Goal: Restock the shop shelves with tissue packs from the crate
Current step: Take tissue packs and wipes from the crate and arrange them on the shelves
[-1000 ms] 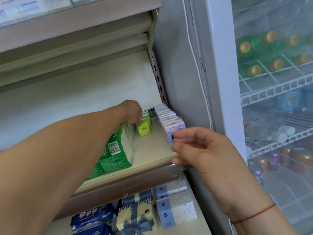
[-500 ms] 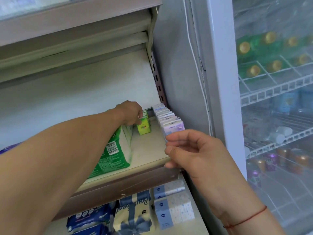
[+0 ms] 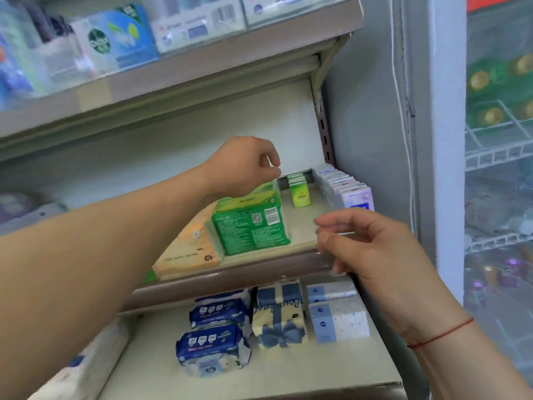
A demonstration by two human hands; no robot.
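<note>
Tissue packs: row is stood at 3 o'clock end of shelf. Left hand: curled, nothing held, 12 o'clock of green pack. Right hand: fingers bent at row's 6 o'clock; grip cannot be told.

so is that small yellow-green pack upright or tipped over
Upright: the small yellow-green pack stands on end on the shelf, its front face vertical, not leaning.
</note>
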